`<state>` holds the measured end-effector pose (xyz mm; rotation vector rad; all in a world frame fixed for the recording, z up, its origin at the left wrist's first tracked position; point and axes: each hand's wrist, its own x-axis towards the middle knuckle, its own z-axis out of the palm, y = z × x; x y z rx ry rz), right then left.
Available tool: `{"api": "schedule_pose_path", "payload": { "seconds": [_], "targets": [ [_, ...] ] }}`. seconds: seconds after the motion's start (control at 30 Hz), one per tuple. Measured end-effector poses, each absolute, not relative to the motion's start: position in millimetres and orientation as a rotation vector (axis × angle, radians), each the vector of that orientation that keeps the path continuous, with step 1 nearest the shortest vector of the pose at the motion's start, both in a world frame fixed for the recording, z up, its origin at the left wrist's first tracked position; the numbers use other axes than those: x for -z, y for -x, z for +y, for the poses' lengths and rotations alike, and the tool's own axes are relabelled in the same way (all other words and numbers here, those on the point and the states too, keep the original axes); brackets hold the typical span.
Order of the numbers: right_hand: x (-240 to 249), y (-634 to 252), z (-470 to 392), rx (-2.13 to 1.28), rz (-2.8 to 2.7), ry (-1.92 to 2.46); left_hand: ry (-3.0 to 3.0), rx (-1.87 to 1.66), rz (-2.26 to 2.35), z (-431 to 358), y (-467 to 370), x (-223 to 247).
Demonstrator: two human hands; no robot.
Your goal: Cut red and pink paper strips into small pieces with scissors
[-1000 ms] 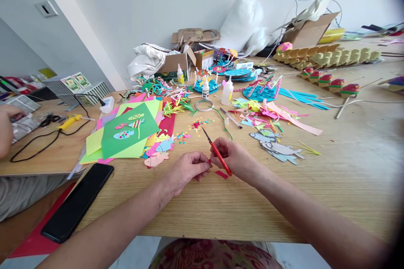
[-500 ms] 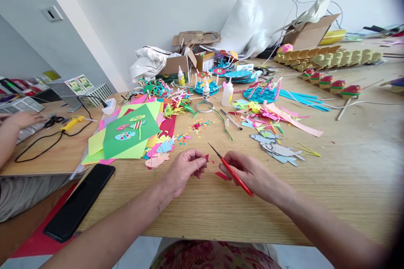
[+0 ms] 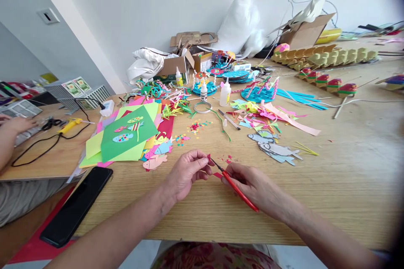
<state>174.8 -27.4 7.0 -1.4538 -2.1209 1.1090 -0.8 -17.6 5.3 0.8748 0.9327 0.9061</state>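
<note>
Phone (image 3: pixel 76 207) and grey fish cutouts (image 3: pixel 277 149) flank the red-handled scissors (image 3: pixel 240 192).

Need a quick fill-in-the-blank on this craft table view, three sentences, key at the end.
1. The right hand holds red-handled ____.
2. The small paper piece pinched in the left hand is ____ in colour.
3. Four cut-out ____ lie on the green sheet.

Key: scissors; red; fish.

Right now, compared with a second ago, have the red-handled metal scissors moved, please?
Yes, the scissors moved toward the camera and rightward, judged against the largest white plastic bottle.
</note>
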Motion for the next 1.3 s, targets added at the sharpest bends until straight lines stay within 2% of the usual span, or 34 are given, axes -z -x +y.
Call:
{"api": "schedule_pose_path", "payload": {
  "seconds": [1.1, 1.3],
  "targets": [
    [-2.1, -174.7, -22.5, -1.104, -2.183, 1.487, -0.833, -0.877, 0.928, -12.4, -0.4, 3.0],
    [-0.6, -173.4, -18.2, -1.204, -2.093, 1.435, -0.983, -0.785, 0.990, -13.2, 7.2, 1.9]
  ]
}}
